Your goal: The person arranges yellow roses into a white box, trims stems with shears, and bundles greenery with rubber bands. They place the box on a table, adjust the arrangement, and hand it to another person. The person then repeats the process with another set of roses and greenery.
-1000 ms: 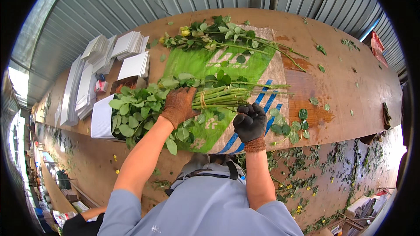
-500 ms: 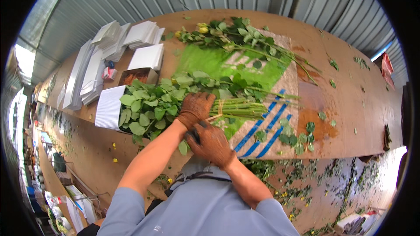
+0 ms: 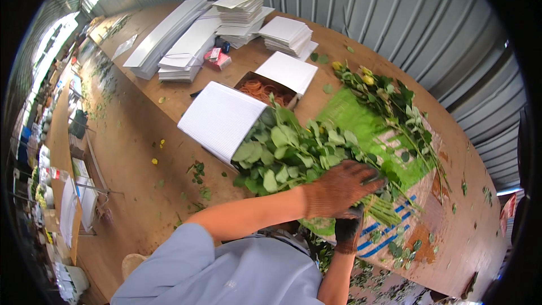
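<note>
A bunch of leafy rose stems [image 3: 299, 149] lies across the table, its head end wrapped in a white corrugated cardboard sleeve [image 3: 223, 116]. The flowers inside the sleeve are hidden. My left hand [image 3: 341, 189], in a brown glove with dark fingertips, lies over the bunch with its fingers bent around the stems. Just below it, my right hand [image 3: 348, 230], in a matching glove, is closed against the near side of the cut stem ends [image 3: 383, 210]. Its fingers are partly covered, so what they hold cannot be made out.
An open box of orange rubber bands [image 3: 262, 90] stands beyond the sleeve, near stacks of white cardboard [image 3: 285, 35] and a small pink box [image 3: 217, 60]. Another bunch with yellow roses [image 3: 389, 93] lies on a green sheet [image 3: 347, 113]. A corrugated metal wall [image 3: 389, 11] backs the table.
My view has swung left, so the table appears shifted and tilted. My left hand stays on the bunch; my right hand has moved from beside the left wrist to the stems.
</note>
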`<state>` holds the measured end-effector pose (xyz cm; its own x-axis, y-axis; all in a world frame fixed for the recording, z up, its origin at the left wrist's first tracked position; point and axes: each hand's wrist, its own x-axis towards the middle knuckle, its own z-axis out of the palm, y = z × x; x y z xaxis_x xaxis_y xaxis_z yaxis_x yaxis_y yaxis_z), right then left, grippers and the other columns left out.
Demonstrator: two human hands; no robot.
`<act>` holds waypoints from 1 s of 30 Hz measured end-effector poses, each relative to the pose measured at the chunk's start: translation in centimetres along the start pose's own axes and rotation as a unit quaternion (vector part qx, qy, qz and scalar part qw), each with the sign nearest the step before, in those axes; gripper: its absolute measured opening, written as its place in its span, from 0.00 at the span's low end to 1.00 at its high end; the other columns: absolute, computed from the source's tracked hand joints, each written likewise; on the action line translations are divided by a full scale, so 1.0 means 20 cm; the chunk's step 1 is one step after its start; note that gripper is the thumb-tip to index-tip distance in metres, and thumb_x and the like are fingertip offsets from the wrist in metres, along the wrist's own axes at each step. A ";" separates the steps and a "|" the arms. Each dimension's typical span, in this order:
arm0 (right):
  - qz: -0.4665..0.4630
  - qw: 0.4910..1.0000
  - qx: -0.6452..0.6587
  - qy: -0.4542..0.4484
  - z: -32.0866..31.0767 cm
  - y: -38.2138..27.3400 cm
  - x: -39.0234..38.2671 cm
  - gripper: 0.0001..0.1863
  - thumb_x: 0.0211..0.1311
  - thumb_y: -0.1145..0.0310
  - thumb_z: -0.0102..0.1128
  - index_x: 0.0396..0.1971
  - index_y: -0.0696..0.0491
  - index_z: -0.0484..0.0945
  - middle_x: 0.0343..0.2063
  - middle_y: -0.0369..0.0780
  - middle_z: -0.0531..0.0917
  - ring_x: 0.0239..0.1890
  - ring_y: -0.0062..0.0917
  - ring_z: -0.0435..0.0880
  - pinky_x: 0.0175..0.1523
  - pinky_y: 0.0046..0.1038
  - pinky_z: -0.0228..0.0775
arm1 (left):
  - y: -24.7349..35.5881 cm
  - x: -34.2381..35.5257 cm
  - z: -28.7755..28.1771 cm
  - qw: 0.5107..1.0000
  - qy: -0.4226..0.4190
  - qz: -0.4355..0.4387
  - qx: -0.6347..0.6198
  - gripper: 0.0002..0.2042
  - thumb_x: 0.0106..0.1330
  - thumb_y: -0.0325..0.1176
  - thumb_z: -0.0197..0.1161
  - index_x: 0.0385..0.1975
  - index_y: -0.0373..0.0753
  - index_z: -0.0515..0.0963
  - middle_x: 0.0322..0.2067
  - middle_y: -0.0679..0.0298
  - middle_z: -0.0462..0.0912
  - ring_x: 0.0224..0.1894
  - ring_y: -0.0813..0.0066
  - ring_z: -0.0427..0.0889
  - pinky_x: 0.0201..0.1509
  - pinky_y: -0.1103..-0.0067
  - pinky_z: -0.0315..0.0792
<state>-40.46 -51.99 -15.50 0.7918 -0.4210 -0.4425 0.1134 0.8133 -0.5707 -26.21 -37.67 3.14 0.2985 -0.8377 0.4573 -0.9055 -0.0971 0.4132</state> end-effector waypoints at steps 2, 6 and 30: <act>-0.078 0.997 -0.016 0.017 0.01 0.04 -0.01 0.36 0.70 0.45 0.59 0.70 0.49 0.64 0.68 0.42 0.69 0.67 0.39 0.67 0.73 0.47 0.55 | -0.23 -0.19 -0.35 0.990 0.104 -0.047 -0.085 0.39 0.49 0.43 0.78 0.63 0.38 0.71 0.56 0.50 0.77 0.61 0.50 0.75 0.66 0.62 0.68; -0.107 0.989 -0.011 0.097 0.10 0.07 -0.01 0.36 0.67 0.44 0.61 0.68 0.47 0.67 0.66 0.40 0.70 0.66 0.40 0.68 0.70 0.46 0.60 | -0.82 -0.78 -1.01 0.869 0.133 -0.376 0.292 0.30 0.58 0.45 0.72 0.59 0.38 0.73 0.52 0.51 0.79 0.55 0.52 0.78 0.59 0.63 0.73; -0.325 0.925 -0.029 0.194 -0.43 -0.86 -0.43 0.31 0.72 0.45 0.53 0.64 0.53 0.70 0.60 0.44 0.76 0.58 0.41 0.79 0.61 0.45 0.74 | -0.23 -0.52 -0.63 0.754 0.071 -0.474 -0.449 0.27 0.67 0.28 0.67 0.65 0.31 0.68 0.56 0.58 0.80 0.57 0.71 0.77 0.66 0.74 0.69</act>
<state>-54.34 -65.89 -7.79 0.2906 -0.9356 -0.2006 0.4487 0.3184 -0.8350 -21.26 -21.67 6.43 0.7699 -0.5486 -0.3259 0.2865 -0.1592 0.9448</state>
